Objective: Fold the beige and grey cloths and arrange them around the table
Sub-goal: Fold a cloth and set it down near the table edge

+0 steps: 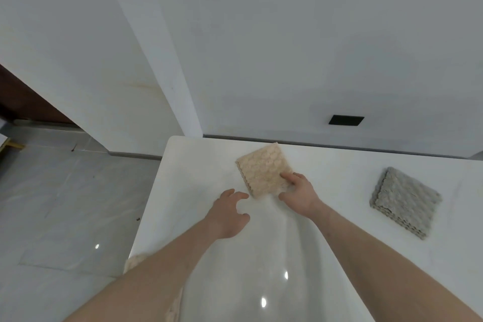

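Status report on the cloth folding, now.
Right hand grips folded beige cloth at near corner. Left hand open, just off it. Folded grey cloth placed right. Nothing in the way.

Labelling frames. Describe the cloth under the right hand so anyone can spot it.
On the white table, near its far edge by the wall, lies a folded beige cloth. The right hand holds its near corner. Its neighbour, the grey cloth, lies untouched further right.

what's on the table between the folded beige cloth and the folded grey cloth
Only the right hand, gripping the beige cloth; beyond it, bare white table up to the grey cloth, per the head view.
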The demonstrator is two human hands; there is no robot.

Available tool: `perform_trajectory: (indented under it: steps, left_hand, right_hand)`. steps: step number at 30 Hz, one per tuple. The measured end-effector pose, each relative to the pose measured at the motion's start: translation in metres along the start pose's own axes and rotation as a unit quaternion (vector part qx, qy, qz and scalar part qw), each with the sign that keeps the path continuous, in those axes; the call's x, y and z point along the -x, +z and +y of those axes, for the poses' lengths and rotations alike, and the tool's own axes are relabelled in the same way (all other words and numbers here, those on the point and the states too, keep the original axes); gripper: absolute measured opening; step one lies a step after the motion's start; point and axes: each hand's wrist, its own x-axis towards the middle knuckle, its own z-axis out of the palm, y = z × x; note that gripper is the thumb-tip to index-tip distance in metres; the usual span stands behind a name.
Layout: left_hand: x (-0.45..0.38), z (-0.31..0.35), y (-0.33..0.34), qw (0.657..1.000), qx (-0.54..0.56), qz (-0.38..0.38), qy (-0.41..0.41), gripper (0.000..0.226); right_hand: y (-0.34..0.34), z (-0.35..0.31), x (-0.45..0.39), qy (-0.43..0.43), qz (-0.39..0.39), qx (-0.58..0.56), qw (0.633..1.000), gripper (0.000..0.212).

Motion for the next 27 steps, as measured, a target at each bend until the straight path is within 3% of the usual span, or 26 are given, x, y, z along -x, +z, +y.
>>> perform_trajectory:
  steps: [3, 6, 10, 14, 19, 24, 27]
  left_hand:
    - [-0.010, 0.006, -0.001, 0.999, 0.040, 0.021, -0.005, 0.065]
    - [-0.013, 0.007, -0.001, 0.999, 0.012, 0.034, 0.008, 0.066]
    - [-0.011, 0.006, -0.007, 0.997, -0.043, 0.060, 0.017, 0.059]
    - [-0.020, 0.011, -0.016, 0.987, -0.085, 0.119, 0.060, 0.061]
    - [-0.045, 0.022, -0.020, 0.975, -0.178, 0.076, 0.106, 0.074]
    - [-0.056, 0.006, -0.009, 0.965, -0.255, 0.024, 0.054, 0.081]
    - [-0.056, 0.007, -0.009, 0.968, -0.249, 0.004, 0.042, 0.085]
  right_hand:
    - [0.013, 0.002, 0.014, -0.009, -0.023, 0.018, 1.000, 0.070]
    - [0.025, 0.003, 0.029, -0.017, -0.038, 0.015, 0.999, 0.072]
    - [0.025, 0.002, 0.031, -0.023, 0.049, 0.029, 0.998, 0.074]
    - [0.023, -0.001, 0.020, -0.056, 0.070, 0.090, 0.992, 0.076]
    - [0.027, 0.001, -0.001, -0.062, 0.051, 0.151, 0.985, 0.073]
    - [0.036, 0.009, -0.008, -0.072, 0.028, 0.189, 0.979, 0.073]
    - [0.033, 0.010, -0.008, -0.067, 0.010, 0.176, 0.982, 0.073]
